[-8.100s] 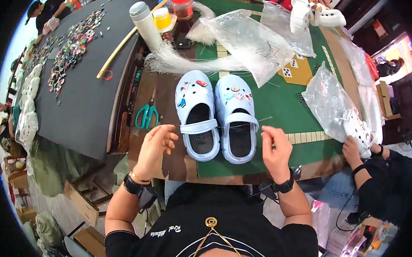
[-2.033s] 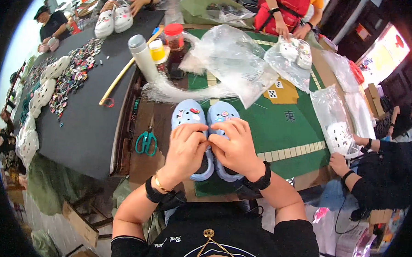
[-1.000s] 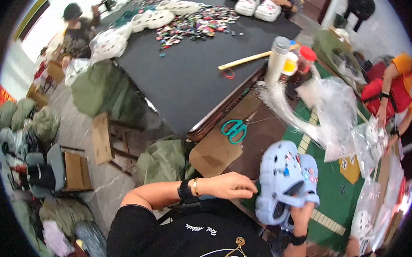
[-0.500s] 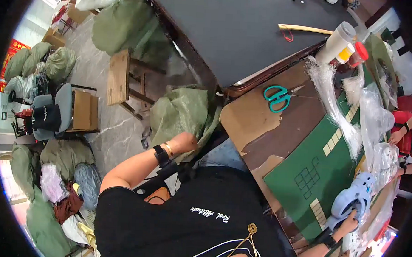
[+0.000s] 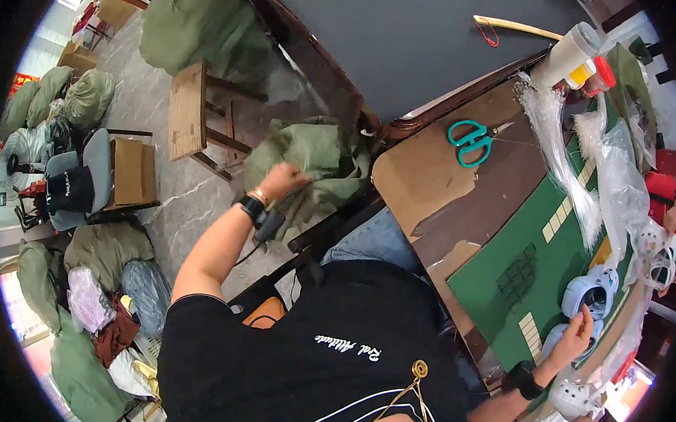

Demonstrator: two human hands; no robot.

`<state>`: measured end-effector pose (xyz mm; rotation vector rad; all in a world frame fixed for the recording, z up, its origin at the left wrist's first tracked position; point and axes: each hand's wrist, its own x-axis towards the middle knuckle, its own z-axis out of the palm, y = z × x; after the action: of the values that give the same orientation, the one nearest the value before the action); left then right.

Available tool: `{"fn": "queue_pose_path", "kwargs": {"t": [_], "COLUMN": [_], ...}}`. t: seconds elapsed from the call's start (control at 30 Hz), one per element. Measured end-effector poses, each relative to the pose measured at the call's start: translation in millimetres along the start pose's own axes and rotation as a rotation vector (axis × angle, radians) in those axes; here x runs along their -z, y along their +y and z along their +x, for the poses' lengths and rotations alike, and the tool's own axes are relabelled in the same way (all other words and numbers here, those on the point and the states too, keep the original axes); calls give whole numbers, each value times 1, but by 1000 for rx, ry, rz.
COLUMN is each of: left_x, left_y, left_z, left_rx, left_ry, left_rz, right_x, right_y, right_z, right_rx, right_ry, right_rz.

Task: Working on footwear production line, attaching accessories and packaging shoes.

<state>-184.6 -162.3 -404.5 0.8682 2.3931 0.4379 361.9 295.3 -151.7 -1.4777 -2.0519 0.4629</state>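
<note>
The dark grey, flat-topped table (image 5: 405, 48) fills the upper centre of the frame; below and to its right lies the green rectangular playing board (image 5: 493, 293). The crumpled olive-green woven sack (image 5: 311, 146) slumps on the floor left of centre; it is probably light if empty, limp and tough, best gathered by a bunched fold, since a flat face would give little purchase. The pair of pale blue, rounded, foam-like clogs (image 5: 573, 293) is at the right of the frame, over the far edge of the board. Each should prove light, springy and hard to break, with a smooth skin that may slide under a loose touch; the heel strap or the rim of the foot opening offers the surest hold. The person's right hand (image 5: 574, 342) is on the clogs with fingers across an opening; whether they are closed around it cannot be told. The person's left hand (image 5: 280, 180) is loosely curled in front of the sack, contact unclear. Teal-handled metal scissors (image 5: 486, 134) lie right of upper centre, apart from both hands.
</note>
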Motion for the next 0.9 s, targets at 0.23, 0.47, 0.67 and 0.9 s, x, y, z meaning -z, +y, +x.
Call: {"fn": "queue_pose_path", "kwargs": {"t": [0.23,0.47,0.67,0.9], "left_x": [150,182,80,-106], "left_y": [98,-55,42,-85], "left_z": [-28,-32,-39,60], "left_rx": [105,195,93,99], "left_ry": [119,1269,483,-182], "left_rz": [-1318,252,165,-406], "right_x": [-108,-189,-210,-243], "right_y": [-225,-280,-243,-211], "right_z": [-80,-111,-93,-89], "right_rx": [775,1091,809,701], "right_ry": [-660,-751,-525,-514], "right_rz": [246,383,291,244]}}
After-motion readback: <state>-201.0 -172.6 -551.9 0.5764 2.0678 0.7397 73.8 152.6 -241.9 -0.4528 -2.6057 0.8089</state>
